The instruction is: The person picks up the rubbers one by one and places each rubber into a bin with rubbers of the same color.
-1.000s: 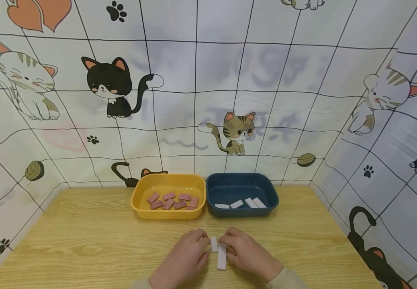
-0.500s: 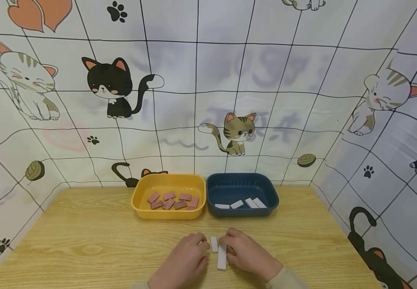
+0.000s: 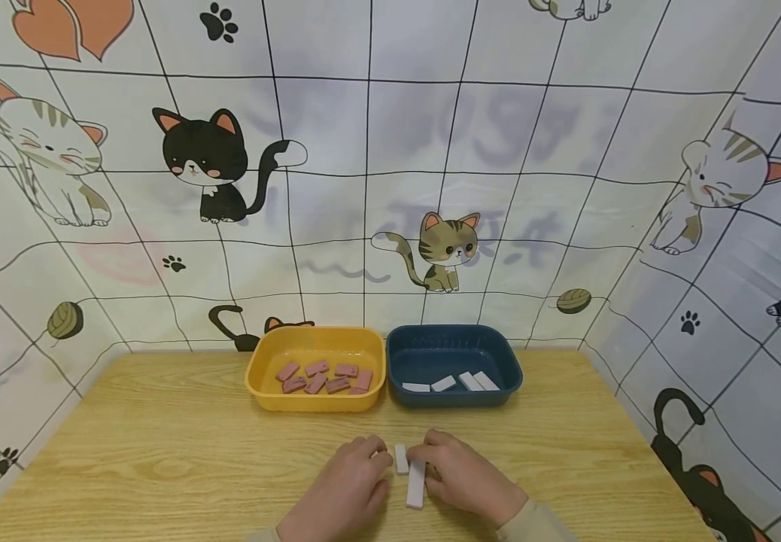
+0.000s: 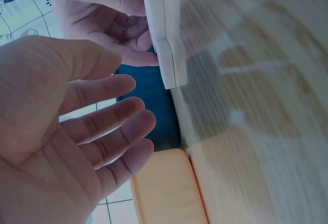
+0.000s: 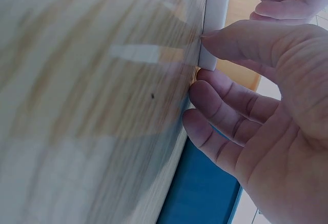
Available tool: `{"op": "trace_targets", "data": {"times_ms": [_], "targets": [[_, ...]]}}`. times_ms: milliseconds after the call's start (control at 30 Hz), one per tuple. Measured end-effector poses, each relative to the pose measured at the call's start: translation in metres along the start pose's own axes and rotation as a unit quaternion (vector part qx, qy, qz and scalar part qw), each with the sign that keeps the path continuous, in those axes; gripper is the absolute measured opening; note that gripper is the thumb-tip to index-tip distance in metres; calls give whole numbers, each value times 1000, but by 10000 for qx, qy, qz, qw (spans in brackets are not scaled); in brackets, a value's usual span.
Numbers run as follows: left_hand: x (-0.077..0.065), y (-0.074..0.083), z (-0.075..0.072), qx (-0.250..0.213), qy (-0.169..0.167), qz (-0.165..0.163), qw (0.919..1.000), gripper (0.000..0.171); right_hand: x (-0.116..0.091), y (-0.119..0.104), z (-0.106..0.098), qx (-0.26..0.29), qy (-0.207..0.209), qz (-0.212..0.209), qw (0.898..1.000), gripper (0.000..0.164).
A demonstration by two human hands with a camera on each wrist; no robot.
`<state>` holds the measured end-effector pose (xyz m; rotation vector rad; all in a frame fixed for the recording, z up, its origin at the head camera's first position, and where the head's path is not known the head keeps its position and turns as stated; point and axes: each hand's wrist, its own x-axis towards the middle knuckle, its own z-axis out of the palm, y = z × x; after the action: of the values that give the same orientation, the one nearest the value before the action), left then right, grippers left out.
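Two white rectangular blocks lie side by side on the table: a short block [image 3: 400,459] and a longer-looking white block [image 3: 415,485], set nearer to me and overlapping it in length. My right hand [image 3: 466,476] pinches the longer one near its far end; in the right wrist view the thumb [image 5: 218,42] presses its side, with the other fingers curled beyond. My left hand [image 3: 346,485] hovers just left of the short block, apart from it. Its fingers [image 4: 123,121] are loosely bent with nothing between them, as the left wrist view shows.
A yellow tray [image 3: 316,403] with several pink blocks [image 3: 316,367] stands at the table's back. Right against it is a dark blue tray [image 3: 454,399] holding several white blocks [image 3: 443,383]. Cat-printed sheeting [image 3: 323,196] walls in the wooden table [image 3: 160,452].
My left hand has drawn slightly back from the short block. The longer block has turned very slightly under my right hand, which has barely shifted.
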<state>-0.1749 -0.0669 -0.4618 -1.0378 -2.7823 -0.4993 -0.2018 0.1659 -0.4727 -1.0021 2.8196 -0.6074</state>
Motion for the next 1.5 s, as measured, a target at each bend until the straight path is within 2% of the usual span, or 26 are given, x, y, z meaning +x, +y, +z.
{"op": "trace_targets", "data": {"times_ms": [267, 467, 933, 1200, 1300, 1500], "targets": [[-1, -2, -1, 7, 202, 25, 9998, 11, -2, 2, -1, -6, -12, -124, 9999, 26], [-1, -2, -1, -28, 156, -28, 9999, 11, -3, 2, -4, -26, -150, -40, 9999, 21], [-2, -2, -3, -95, 164, -135, 9997, 13, -12, 6, -8, -91, 177, -310, 9993, 17], [-3, -4, -3, -16, 188, -131, 9997, 12, -14, 7, -13, 177, 172, -39, 9997, 12], [-2, -4, -3, 9, 179, -138, 9997, 12, -14, 7, -15, 192, 353, -31, 9992, 11], [1, -4, -3, 3, 185, -179, 9997, 13, -14, 8, -19, 36, 987, -148, 9950, 13]]}}
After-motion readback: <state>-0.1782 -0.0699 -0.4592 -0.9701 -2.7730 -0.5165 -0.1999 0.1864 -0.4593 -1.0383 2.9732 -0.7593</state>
